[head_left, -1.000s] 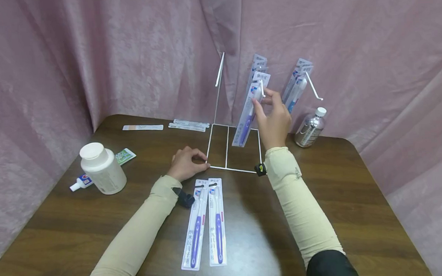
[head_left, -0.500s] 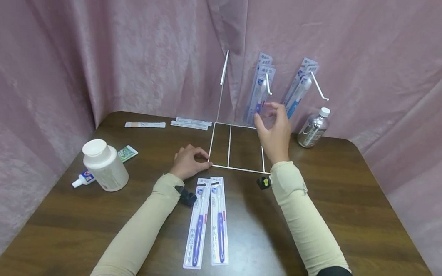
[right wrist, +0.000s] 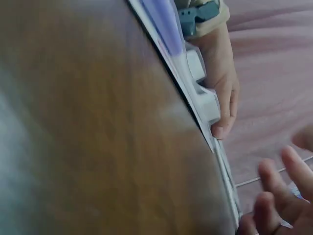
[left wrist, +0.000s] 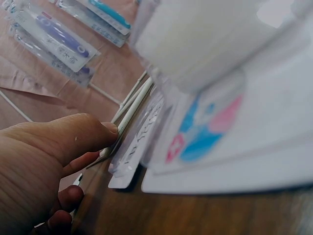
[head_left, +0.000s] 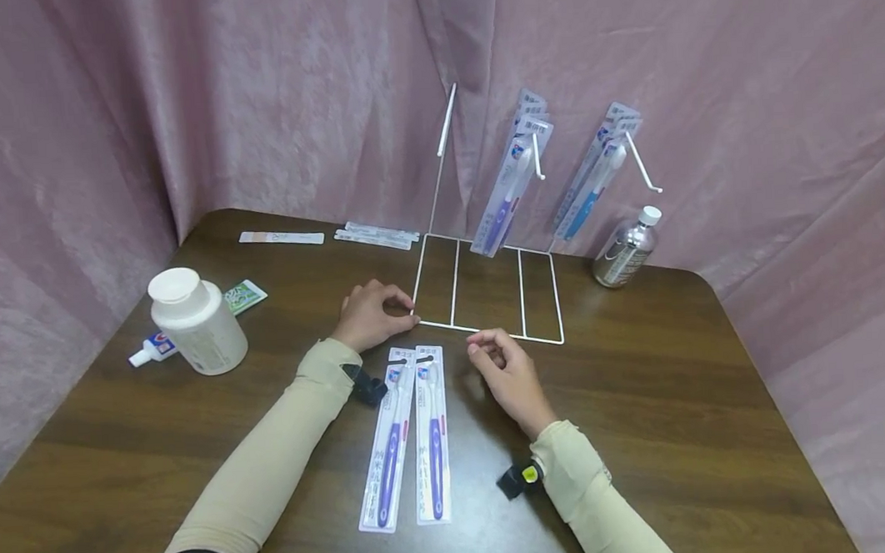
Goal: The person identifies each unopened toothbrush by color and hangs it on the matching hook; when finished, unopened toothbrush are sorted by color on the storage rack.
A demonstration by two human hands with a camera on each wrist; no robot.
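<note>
My left hand (head_left: 373, 313) pinches the front left corner of a white wire display rack (head_left: 522, 293) between thumb and fingers. Over the table, just in front of the rack's base, my right hand (head_left: 511, 381) holds nothing, its fingers loosely bent. Two packaged purple toothbrushes (head_left: 434, 444) lie side by side between the forearms, their top ends towards the rack. More purple toothbrush packs (head_left: 508, 181) hang from the middle hook, and blue toothbrush packs (head_left: 591, 185) from the right one. The left hook (head_left: 445, 122) is bare. In the left wrist view, a thumb (left wrist: 83, 134) presses at the white wire.
On the left stand a white capped bottle (head_left: 201, 327) and, partly behind it, a toothpaste tube (head_left: 245, 296). Narrow paper strips (head_left: 281, 237) lie along the back edge. A silver bottle (head_left: 627, 248) stands right of the rack, and a pink curtain (head_left: 291, 109) hangs behind.
My right hand has let go of a purple toothbrush pack, which now hangs on the middle hook, and has come down towards me. The left hand keeps its place at the rack's corner.
</note>
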